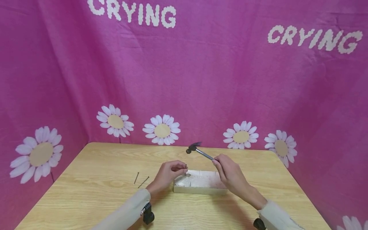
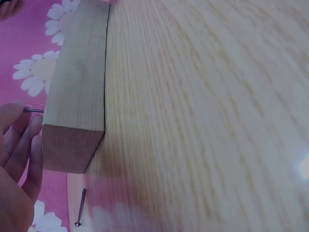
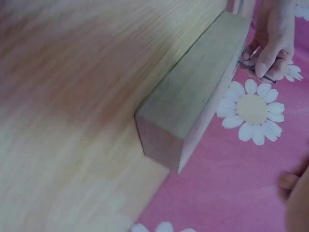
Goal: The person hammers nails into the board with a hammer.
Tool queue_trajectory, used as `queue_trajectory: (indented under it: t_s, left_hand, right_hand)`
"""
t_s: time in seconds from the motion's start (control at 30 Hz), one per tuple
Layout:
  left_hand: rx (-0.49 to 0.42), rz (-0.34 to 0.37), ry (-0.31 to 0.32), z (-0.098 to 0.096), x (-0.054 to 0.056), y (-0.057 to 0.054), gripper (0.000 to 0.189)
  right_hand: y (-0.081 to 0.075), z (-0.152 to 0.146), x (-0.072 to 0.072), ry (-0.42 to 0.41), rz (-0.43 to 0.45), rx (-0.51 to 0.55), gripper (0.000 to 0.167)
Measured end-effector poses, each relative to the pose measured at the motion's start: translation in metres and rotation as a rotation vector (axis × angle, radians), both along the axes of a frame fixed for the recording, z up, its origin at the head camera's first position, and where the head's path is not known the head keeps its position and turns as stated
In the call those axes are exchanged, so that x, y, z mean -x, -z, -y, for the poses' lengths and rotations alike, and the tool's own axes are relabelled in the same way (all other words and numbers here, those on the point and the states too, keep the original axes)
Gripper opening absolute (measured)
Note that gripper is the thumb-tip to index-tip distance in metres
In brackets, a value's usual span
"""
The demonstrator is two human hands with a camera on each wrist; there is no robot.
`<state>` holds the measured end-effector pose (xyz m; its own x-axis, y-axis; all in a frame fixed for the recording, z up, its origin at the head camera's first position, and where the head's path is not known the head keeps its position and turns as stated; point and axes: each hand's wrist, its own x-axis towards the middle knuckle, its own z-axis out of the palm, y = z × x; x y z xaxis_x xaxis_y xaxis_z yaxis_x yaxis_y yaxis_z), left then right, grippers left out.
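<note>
A pale rectangular wooden block (image 1: pixel 201 180) sits nearest; at its top the left hand (image 1: pixel 169 176) pinches a slim grey metal nail (image 2: pixel 35 110), stiff, likely slippery; the right hand (image 1: pixel 233 175) grips a black-and-silver claw hammer (image 1: pixel 204 154), probably head-heavy, best held low, its head farthest off

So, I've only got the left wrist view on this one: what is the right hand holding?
Observer: The right hand grips a black-headed claw hammer with a grey metal shaft.
Operator: I see one slim grey metal nail lying loose on the light wood-grain table. Is it the only loose one?
Observer: No, the head view shows two loose nails there, to the left of the pale rectangular wooden block.
</note>
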<state>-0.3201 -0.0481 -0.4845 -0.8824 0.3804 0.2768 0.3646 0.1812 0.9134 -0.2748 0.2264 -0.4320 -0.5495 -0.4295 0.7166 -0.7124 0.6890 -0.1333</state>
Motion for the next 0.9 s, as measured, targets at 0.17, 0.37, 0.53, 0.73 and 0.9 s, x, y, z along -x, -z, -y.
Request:
queue_trajectory:
  t_s: [0.17,0.37,0.53,0.73,0.9]
  left_hand:
    - [-0.006,0.018,-0.010,0.002,0.001,0.001,0.015]
    - [-0.002,0.015,-0.009,0.002,-0.001,0.000,0.019]
    - [-0.007,0.007,-0.004,0.002,-0.002,0.001,0.019]
    - [0.000,0.018,-0.005,0.009,-0.004,-0.003,0.024]
    - [-0.006,0.022,-0.091,0.018,-0.003,-0.008,0.019]
  right_hand:
    - [-0.002,0.002,0.000,0.055,0.097,-0.149,0.009]
    - [-0.012,-0.003,0.000,0.124,0.265,-0.052,0.013]
    - [-0.017,-0.015,0.001,0.164,0.362,-0.044,0.013]
    - [-0.015,-0.027,0.002,0.167,0.350,-0.115,0.009]
    - [-0.010,-0.034,0.004,0.172,0.301,-0.140,0.009]
